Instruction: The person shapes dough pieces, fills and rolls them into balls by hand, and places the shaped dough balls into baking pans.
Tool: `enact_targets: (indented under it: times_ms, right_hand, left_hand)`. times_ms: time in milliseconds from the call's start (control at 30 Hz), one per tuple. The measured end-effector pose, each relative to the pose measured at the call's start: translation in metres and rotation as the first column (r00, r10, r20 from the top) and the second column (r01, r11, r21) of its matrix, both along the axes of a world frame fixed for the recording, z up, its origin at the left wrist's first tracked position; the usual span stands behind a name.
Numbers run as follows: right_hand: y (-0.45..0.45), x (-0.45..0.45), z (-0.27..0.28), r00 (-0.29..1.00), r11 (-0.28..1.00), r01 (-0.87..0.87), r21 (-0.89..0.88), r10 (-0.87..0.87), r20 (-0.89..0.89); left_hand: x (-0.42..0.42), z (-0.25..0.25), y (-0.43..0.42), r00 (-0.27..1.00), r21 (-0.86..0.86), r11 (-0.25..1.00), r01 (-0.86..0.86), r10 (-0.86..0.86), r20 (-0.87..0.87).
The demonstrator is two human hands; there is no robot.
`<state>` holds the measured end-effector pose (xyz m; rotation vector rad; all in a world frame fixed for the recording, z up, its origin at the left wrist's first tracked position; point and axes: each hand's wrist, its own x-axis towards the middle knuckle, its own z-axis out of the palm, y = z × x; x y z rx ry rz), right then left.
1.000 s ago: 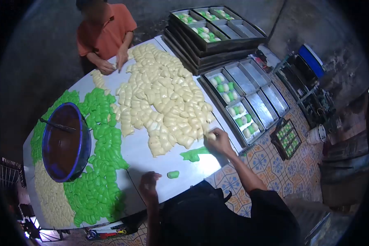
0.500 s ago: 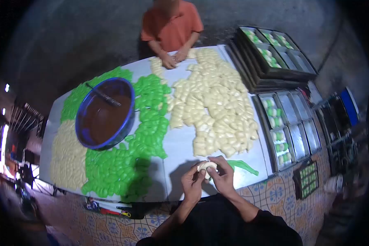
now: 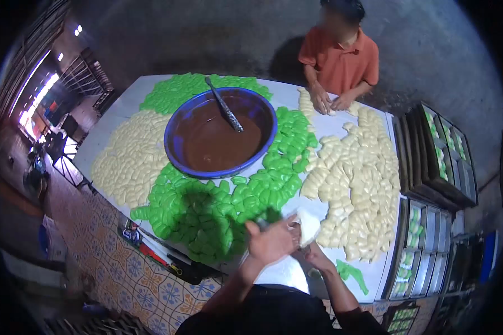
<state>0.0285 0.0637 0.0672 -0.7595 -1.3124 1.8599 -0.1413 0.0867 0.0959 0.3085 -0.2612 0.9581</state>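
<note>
A pale piece of dough [image 3: 308,228], smeared by motion, is at the fingertips of my left hand [image 3: 275,241]. That hand is spread, its thumb sticking out to the left and its fingers reaching to the dough's edge. Just below the dough is my right hand [image 3: 318,259]; its fingers are blurred and partly hidden, so their grip cannot be made out. Both hands are over the near edge of the table. A thin strip of green dough [image 3: 352,274] lies to the right of my right hand.
Green dough pieces [image 3: 207,215] and cream dough pieces [image 3: 363,184] cover much of the white table [image 3: 109,120]. A blue basin [image 3: 173,153] holds brown liquid and a metal utensil [image 3: 224,106]. Opposite, a person [image 3: 341,61] handles dough. Metal trays [image 3: 425,245] stand at the right.
My view has swung left, so the table appears farther right. My hands, earlier pinching the dough together, have moved apart; the left has spread out, and the dough looks larger and flatter.
</note>
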Motion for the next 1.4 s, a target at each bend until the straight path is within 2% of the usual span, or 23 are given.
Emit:
enact_targets:
  times_ms: [67,100,133,167,233,267,333,433,467,533,567,600,633,667,700,833,900,967,1033,1167,1267,1300,1400]
  right_hand:
    - [0.006,-0.010,0.015,0.997,0.995,0.076,0.071,-0.078,0.021]
    - [0.008,-0.010,0.007,0.993,0.991,0.118,0.057,-0.118,-0.004]
    - [0.008,-0.010,0.001,0.987,0.986,0.157,0.048,-0.158,0.017]
    - [0.008,-0.010,-0.003,0.979,0.979,0.198,0.044,-0.200,0.036]
    - [0.012,-0.006,-0.011,0.968,0.968,0.248,0.047,-0.250,0.036]
    - [0.012,-0.005,-0.024,0.966,0.965,0.257,0.043,-0.258,0.012]
    - [0.011,-0.008,-0.022,0.960,0.960,0.280,0.001,-0.280,0.020]
    - [0.015,-0.004,-0.041,0.945,0.941,0.328,0.078,-0.328,-0.012]
    - [0.013,-0.006,-0.042,0.935,0.934,0.353,0.048,-0.352,-0.028]
    - [0.017,-0.010,-0.038,0.918,0.919,0.395,-0.018,-0.395,-0.045]
    - [0.021,-0.014,-0.036,0.905,0.906,0.420,-0.053,-0.422,-0.054]
    - [0.026,-0.021,-0.038,0.870,0.879,0.460,-0.123,-0.474,-0.133]
    - [0.029,-0.024,-0.034,0.844,0.852,0.406,-0.330,-0.488,-0.221]
    - [0.031,-0.025,-0.030,0.800,0.796,0.318,-0.515,-0.517,-0.305]
    - [0.030,-0.029,-0.026,0.768,0.719,0.333,-0.610,-0.582,-0.266]
    - [0.008,-0.019,-0.022,0.736,0.680,0.650,-0.340,-0.674,0.062]
    - [-0.009,-0.012,-0.009,0.663,0.717,0.612,0.333,-0.695,0.279]
    - [-0.023,-0.002,0.003,0.548,0.638,0.293,0.712,-0.722,0.422]
    - [-0.032,0.013,-0.001,0.623,0.652,0.372,0.660,-0.703,0.343]
    - [-0.053,0.032,0.002,0.659,0.639,0.642,0.424,-0.742,0.122]
    - [-0.069,0.036,0.017,0.626,0.588,0.480,0.651,-0.750,0.216]
    - [-0.079,0.034,0.013,0.646,0.626,0.500,0.598,-0.730,0.224]
    - [-0.097,0.038,0.000,0.631,0.689,0.587,0.426,-0.718,0.292]
  left_hand:
    - [-0.051,-0.022,0.074,0.909,0.114,0.967,-0.227,0.253,-0.331]
    - [-0.066,0.017,0.104,0.672,0.141,0.899,-0.415,0.407,-0.618]
    - [-0.085,0.035,0.135,0.154,0.443,0.726,-0.526,0.593,-0.790]
    - [-0.111,0.032,0.180,-0.269,0.596,0.696,-0.401,0.532,-0.803]
    - [-0.143,0.003,0.239,-0.741,0.815,0.575,-0.073,0.516,-0.430]
    - [-0.160,-0.025,0.266,-0.767,0.617,0.778,0.120,0.467,-0.440]
    - [-0.189,-0.095,0.297,-0.509,0.247,0.947,0.204,0.318,-0.800]
    - [-0.170,-0.061,0.272,-0.567,0.424,0.899,0.111,0.407,-0.716]
    - [-0.161,-0.050,0.256,-0.620,0.588,0.800,0.117,0.521,-0.586]
    - [-0.132,-0.028,0.212,-0.695,0.954,0.137,0.268,0.713,0.093]
    - [-0.102,0.032,0.172,-0.523,0.631,0.756,-0.174,0.472,-0.710]
    - [-0.077,0.039,0.137,-0.179,0.392,0.854,-0.341,0.351,-0.919]
    - [-0.058,0.028,0.103,0.161,0.353,0.878,-0.324,0.419,-0.894]
    - [-0.041,0.005,0.079,0.535,0.006,0.979,-0.206,0.118,-0.836]
    - [-0.021,0.001,0.055,0.673,-0.120,0.981,-0.150,0.012,-0.740]
    - [0.017,0.003,0.001,0.429,-0.130,0.862,-0.490,0.109,-0.897]
    - [0.024,-0.004,-0.012,0.454,-0.099,0.924,-0.370,0.086,-0.887]
    - [0.032,-0.009,-0.027,0.150,0.313,0.913,-0.261,0.359,-0.921]
    - [0.036,-0.015,-0.035,-0.014,0.563,0.821,-0.101,0.564,-0.825]
    - [0.050,-0.021,-0.053,0.262,0.329,0.930,-0.164,0.363,-0.895]
    - [0.053,-0.031,-0.062,0.295,0.181,0.968,-0.171,0.225,-0.928]
    - [0.051,-0.030,-0.059,0.096,0.205,0.979,-0.003,0.204,-0.974]
    - [0.068,-0.014,-0.082,0.200,0.082,0.978,-0.191,0.121,-0.972]
